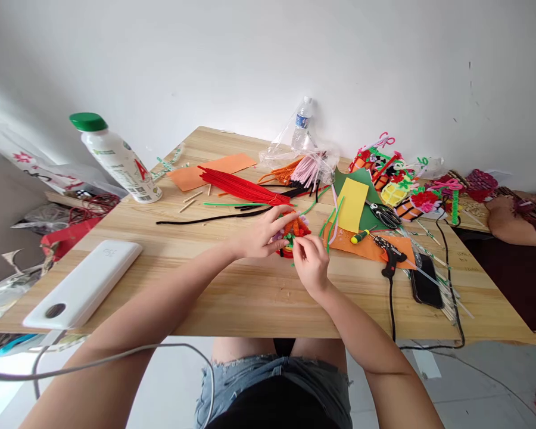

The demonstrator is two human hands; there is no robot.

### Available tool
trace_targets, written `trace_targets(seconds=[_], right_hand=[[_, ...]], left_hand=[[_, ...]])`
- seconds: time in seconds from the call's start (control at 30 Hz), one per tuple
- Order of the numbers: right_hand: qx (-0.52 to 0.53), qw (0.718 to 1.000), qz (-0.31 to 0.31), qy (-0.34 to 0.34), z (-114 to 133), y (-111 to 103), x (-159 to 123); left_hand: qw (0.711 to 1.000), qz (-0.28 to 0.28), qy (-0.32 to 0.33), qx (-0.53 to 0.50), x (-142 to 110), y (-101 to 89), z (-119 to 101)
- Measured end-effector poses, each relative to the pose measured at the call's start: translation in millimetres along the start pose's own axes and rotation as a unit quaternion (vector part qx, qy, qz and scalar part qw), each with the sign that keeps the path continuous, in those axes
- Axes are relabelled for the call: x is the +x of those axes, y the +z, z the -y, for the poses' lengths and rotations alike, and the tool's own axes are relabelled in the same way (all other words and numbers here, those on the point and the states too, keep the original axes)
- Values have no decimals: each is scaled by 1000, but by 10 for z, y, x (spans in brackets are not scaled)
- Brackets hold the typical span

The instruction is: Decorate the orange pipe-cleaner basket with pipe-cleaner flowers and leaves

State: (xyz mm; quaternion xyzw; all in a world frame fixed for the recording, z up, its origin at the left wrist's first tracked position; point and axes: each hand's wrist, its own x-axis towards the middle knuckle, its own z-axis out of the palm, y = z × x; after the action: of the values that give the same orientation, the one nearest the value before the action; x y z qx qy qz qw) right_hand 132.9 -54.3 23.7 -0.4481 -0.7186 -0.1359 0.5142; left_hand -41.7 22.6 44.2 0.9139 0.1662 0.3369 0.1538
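Note:
Both my hands meet over a small pipe-cleaner craft piece (pixel 295 229) of red, orange and green that lies on the wooden table (pixel 232 298). My left hand (pixel 261 233) rests over its left side with the fingers curled round it. My right hand (pixel 310 259) pinches at its lower right edge with thumb and fingertips pressed together. A bundle of red pipe cleaners (pixel 241 186) lies just behind my left hand, with black and green ones beside it.
A white bottle with a green cap (pixel 116 158) stands at the back left, and a white power bank (pixel 84 285) lies front left. To the right are a glue gun (pixel 389 253), a phone (pixel 425 285), scissors (pixel 384 213), coloured paper and finished crafts (pixel 397 179). Another person's arm (pixel 511 221) rests far right.

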Motion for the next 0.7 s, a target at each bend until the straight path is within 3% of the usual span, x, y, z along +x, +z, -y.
trace_targets(seconds=[0.13,0.4,0.7], right_hand=[[-13,1000,4,0,-23,13,-25],[-2,999,27,19,-22,8,-48],[-14,999,35,20,-39,-31,-27]], left_hand=[[1000,-5,16,-6,42,6,-2],[997,-51,-19,-52,34,105,42],[997,-17,-18,-73,19,36,-11]])
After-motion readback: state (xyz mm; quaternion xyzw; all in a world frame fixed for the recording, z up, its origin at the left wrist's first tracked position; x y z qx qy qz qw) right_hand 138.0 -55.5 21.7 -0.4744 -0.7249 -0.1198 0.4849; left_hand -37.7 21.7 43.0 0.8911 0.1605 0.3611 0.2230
